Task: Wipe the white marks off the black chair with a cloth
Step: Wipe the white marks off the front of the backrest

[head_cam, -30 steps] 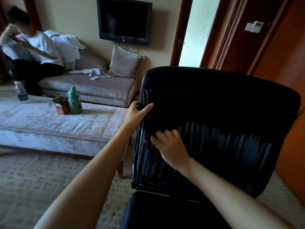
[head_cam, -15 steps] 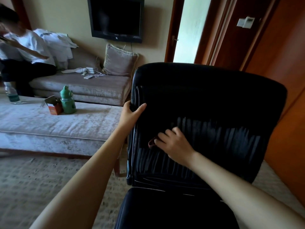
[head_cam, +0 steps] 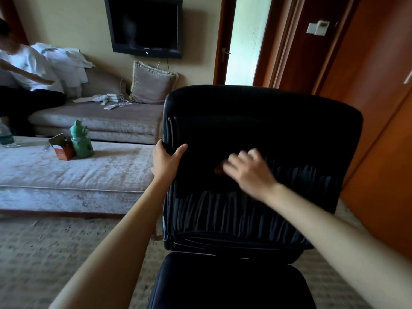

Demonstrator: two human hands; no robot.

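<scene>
The black chair (head_cam: 256, 121) faces me, its backrest upright and its seat (head_cam: 229, 284) below. Pale streaky white marks (head_cam: 234, 210) cover the lower half of the backrest. My left hand (head_cam: 166, 160) grips the backrest's left edge, thumb on the front. My right hand (head_cam: 247, 171), blurred by motion, lies flat on the middle of the backrest and presses a small dark reddish cloth (head_cam: 218, 170) against it. Only a corner of the cloth shows past my fingers.
A low beige upholstered bench (head_cam: 66, 175) stands left of the chair, with a green frog-shaped bottle (head_cam: 81, 140) and an open red box (head_cam: 62, 149) on it. Behind is a sofa (head_cam: 100, 121) with a seated person (head_cam: 24, 70). A wooden wall (head_cam: 379, 130) is close on the right.
My right hand with the cloth has slid right and upward across the backrest. The left hand keeps its grip on the chair's edge. The view has shifted slightly.
</scene>
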